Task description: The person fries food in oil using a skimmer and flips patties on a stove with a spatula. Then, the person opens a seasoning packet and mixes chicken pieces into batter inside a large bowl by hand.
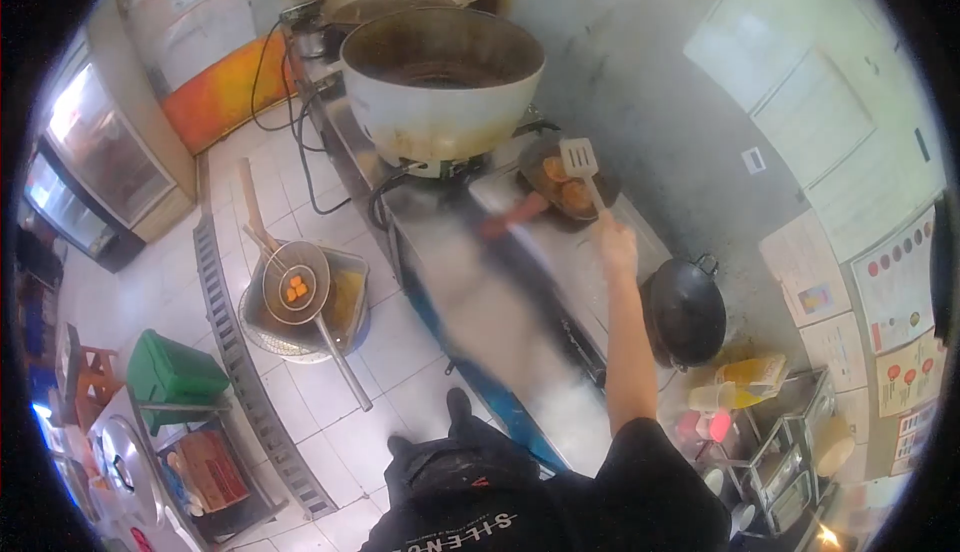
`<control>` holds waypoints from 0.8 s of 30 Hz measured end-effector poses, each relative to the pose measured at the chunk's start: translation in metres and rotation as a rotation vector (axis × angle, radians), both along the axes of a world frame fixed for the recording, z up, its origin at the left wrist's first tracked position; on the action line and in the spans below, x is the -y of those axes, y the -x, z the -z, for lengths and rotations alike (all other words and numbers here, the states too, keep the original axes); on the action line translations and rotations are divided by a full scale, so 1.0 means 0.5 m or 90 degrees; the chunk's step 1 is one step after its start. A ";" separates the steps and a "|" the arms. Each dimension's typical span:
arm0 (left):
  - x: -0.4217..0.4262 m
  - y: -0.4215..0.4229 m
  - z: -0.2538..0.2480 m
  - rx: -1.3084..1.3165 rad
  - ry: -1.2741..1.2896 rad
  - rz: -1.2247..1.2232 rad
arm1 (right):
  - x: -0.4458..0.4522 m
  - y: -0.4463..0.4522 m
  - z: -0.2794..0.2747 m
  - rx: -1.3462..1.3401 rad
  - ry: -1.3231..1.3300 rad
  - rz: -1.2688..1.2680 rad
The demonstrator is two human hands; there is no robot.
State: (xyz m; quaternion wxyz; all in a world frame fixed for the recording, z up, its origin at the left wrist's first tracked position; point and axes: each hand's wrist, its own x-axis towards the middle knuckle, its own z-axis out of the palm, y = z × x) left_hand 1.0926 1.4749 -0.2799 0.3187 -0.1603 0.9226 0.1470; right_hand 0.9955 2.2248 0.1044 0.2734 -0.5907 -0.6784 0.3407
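My right hand (616, 242) is closed around the handle of a slotted spatula (579, 158), my bare arm stretched forward over the stove. The spatula's pale head is over a dark frying pan (603, 178), and I cannot tell whether it touches the food. Round browned pieces of food (577, 197) lie in the pan. A blurred reddish bar (518, 216), which looks like the pan's handle, points left through the haze. My left hand does not show.
A big pot (440, 117) stands on the stove's far end. Right of my arm is a black wok (687, 312). Left, on the floor, strainers (297, 282) with orange pieces rest over a container. Steam hides part of the steel counter (470, 302). A green bin (175, 377) stands further left.
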 end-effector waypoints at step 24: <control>0.436 0.556 -0.286 -0.122 -1.167 -0.663 | 1.136 0.140 0.303 0.047 -0.037 -0.248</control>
